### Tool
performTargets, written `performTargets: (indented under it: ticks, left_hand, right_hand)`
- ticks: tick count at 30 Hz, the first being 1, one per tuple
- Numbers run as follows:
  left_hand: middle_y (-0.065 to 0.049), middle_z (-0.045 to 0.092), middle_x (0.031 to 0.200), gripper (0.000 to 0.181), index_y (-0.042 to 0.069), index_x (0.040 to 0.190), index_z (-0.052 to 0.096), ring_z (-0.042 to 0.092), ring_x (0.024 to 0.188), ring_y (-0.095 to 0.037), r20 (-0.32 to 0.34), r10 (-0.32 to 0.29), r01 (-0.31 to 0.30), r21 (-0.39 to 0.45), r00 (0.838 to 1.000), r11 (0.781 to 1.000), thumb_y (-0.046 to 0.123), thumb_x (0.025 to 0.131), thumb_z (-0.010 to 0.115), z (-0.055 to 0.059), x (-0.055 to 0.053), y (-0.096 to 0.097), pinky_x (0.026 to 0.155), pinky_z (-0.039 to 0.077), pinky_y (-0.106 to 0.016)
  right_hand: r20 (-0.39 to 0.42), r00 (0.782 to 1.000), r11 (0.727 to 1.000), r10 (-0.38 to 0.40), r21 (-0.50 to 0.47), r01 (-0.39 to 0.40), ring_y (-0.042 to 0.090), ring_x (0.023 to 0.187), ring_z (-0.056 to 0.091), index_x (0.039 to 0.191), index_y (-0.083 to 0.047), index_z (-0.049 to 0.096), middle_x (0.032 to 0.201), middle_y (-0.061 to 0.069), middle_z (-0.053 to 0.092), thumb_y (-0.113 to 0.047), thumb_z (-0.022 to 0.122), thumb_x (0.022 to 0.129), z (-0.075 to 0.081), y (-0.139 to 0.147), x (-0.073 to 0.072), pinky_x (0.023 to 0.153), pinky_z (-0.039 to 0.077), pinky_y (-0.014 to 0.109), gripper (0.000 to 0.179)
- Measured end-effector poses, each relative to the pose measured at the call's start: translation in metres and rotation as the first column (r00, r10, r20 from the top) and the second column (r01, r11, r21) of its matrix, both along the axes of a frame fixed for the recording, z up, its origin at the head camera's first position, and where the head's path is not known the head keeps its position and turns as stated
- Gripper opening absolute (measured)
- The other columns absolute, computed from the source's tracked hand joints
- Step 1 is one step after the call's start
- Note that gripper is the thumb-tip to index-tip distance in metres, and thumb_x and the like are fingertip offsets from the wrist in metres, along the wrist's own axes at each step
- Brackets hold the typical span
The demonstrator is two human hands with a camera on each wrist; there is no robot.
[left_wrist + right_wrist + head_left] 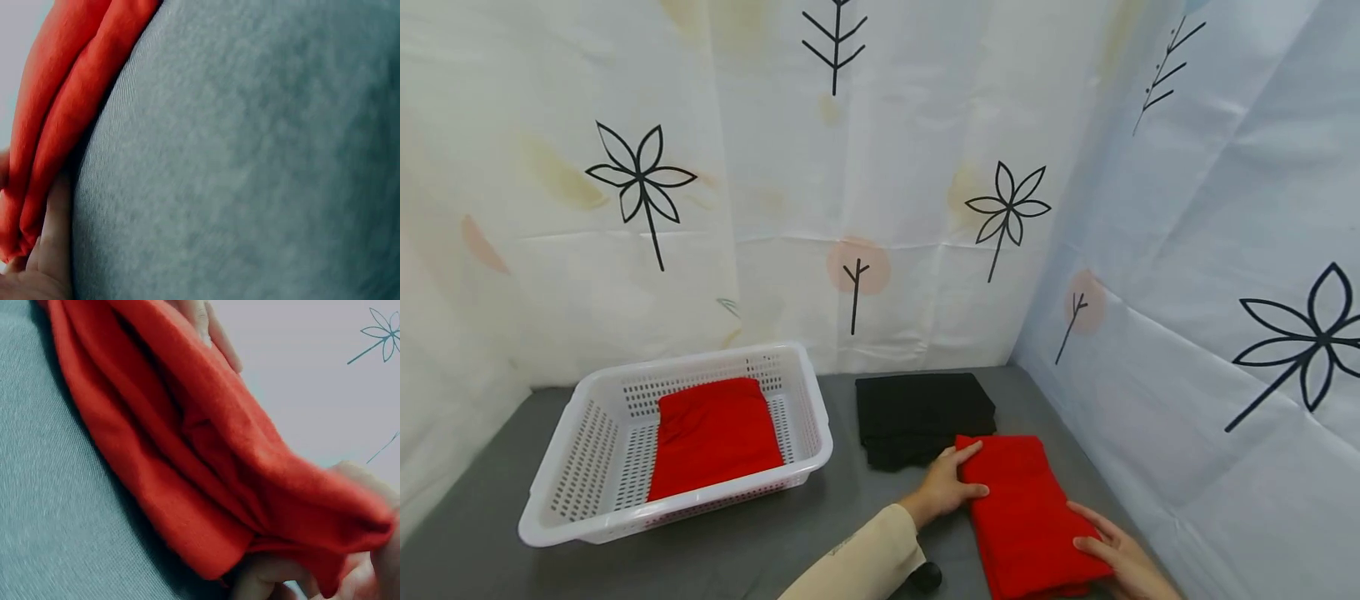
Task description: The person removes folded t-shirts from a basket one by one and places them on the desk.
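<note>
A folded red cloth (1022, 517) lies in several layers on the grey surface at the front right. My left hand (943, 485) grips its left edge near the far corner, index finger and thumb over the top. In the left wrist view, other fingers of the left hand (55, 244) reach under the layered edge of the red cloth (69, 94). At the near right corner my right hand (1112, 550) pinches the cloth. The right wrist view has the right hand (269, 578) with fingers below that corner, which is lifted, and the stacked folds of the red cloth (187, 444) facing the camera.
A folded black cloth (925, 412) lies just behind the red one. To the left stands a white perforated basket (580, 533) with another folded red cloth (718, 437) inside. Patterned white curtains (910, 308) border the grey table (775, 533) at the back and right.
</note>
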State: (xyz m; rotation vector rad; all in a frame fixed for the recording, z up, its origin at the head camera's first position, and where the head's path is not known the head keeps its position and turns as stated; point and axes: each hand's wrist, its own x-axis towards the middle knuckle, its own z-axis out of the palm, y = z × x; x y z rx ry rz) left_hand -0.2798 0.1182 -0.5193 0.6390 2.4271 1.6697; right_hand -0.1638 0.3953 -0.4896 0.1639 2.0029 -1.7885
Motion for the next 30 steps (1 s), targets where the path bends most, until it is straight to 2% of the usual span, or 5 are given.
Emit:
performTargets:
  ticks: [5, 13, 19, 25, 30]
  left_hand:
    - [-0.014, 0.06, 0.127, 0.057, 0.016, 0.13, 0.065, 0.057, 0.111, -0.027, 0.011, 0.075, -0.076, 0.031, 0.997, 0.997, 0.013, 0.075, 0.084, 0.004, 0.004, -0.003, 0.094, 0.051, -0.035]
    - [-0.011, 0.06, 0.12, 0.046, 0.011, 0.12, 0.069, 0.065, 0.067, -0.016, 0.181, 0.025, -0.069, 0.24, 0.983, 0.968, 0.0, 0.078, 0.08, 0.006, 0.012, -0.014, 0.052, 0.058, -0.033]
    - [-0.007, 0.061, 0.115, 0.037, 0.005, 0.114, 0.069, 0.064, 0.063, -0.013, 0.233, -0.019, -0.06, 0.327, 0.972, 0.943, -0.008, 0.08, 0.074, 0.004, 0.013, -0.024, 0.053, 0.059, -0.035]
    - [-0.012, 0.067, 0.11, 0.034, 0.002, 0.112, 0.069, 0.065, 0.066, -0.017, 0.218, -0.028, -0.046, 0.325, 0.975, 0.945, -0.012, 0.08, 0.07, 0.012, 0.017, -0.039, 0.054, 0.059, -0.034]
    - [-0.018, 0.067, 0.115, 0.029, 0.003, 0.115, 0.068, 0.069, 0.077, -0.026, 0.161, -0.021, -0.029, 0.302, 0.987, 0.953, -0.005, 0.086, 0.068, 0.032, 0.016, -0.059, 0.058, 0.059, -0.032]
  right_hand:
    - [-0.071, 0.996, 0.947, -0.061, 0.313, 0.08, 0.031, 0.113, 0.059, 0.146, 0.006, 0.038, 0.138, 0.029, 0.05, -0.03, 0.059, 0.099, 0.006, -0.008, 0.0, 0.089, 0.055, 0.043, 0.062]
    - [-0.132, 0.986, 0.805, -0.104, 0.571, 0.161, 0.048, 0.123, 0.05, 0.136, 0.004, 0.054, 0.136, 0.033, 0.051, -0.038, 0.07, 0.09, 0.009, -0.018, 0.004, 0.089, 0.053, 0.051, 0.064]
    - [-0.263, 0.963, 0.73, -0.052, 0.648, 0.216, 0.042, 0.108, 0.06, 0.129, 0.007, 0.058, 0.127, 0.033, 0.057, -0.031, 0.075, 0.086, 0.015, -0.025, -0.001, 0.086, 0.054, 0.051, 0.06]
    - [-0.384, 0.922, 0.695, -0.049, 0.65, 0.308, 0.039, 0.103, 0.063, 0.128, 0.002, 0.06, 0.124, 0.031, 0.059, -0.026, 0.078, 0.084, 0.036, -0.049, -0.01, 0.08, 0.056, 0.044, 0.056]
    - [-0.471, 0.881, 0.744, -0.049, 0.571, 0.347, 0.033, 0.105, 0.065, 0.126, -0.001, 0.063, 0.12, 0.022, 0.067, -0.02, 0.075, 0.087, 0.053, -0.085, -0.021, 0.08, 0.055, 0.03, 0.045]
